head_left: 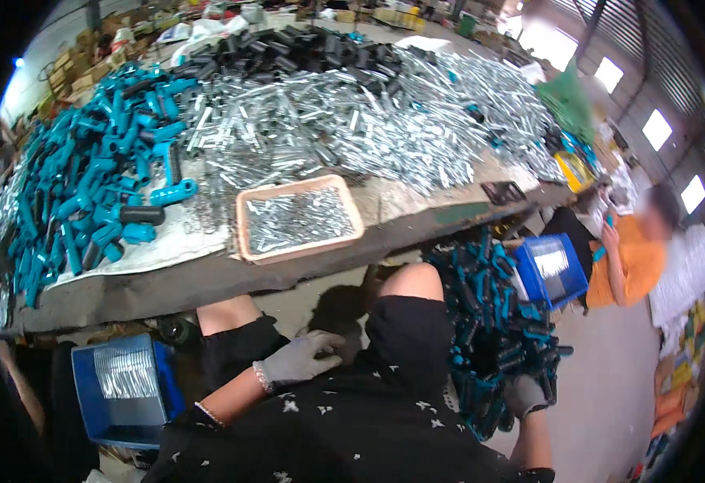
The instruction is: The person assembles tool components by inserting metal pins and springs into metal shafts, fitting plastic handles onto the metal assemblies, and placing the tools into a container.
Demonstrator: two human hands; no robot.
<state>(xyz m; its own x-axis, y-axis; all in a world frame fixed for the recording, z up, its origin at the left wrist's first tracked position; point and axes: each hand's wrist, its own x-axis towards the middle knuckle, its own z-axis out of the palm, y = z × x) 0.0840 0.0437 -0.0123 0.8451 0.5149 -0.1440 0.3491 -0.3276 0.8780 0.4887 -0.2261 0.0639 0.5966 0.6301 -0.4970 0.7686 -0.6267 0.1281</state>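
My left hand [308, 356], in a grey glove, rests over my lap, its fingers loosely bent and apart with nothing seen between them. Down at my right side, my gloved right hand [525, 395] reaches to the near edge of a big heap of teal and black plastic handles [493, 322]. Its fingers are too dark and small to tell whether they grip one of the handles. In front of my knees, a shallow pinkish tray [241, 225] of small metal pins stands at the edge of the worktable [183, 283].
Across the table lie piles of teal handles [87, 193], silvery metal rods [352, 121] and black pieces [296, 50]. Blue bins with metal pieces stand at my left [125, 431] and right [570, 294]. A person in orange [634, 258] sits at right; another person's arm [22, 386] shows at left.
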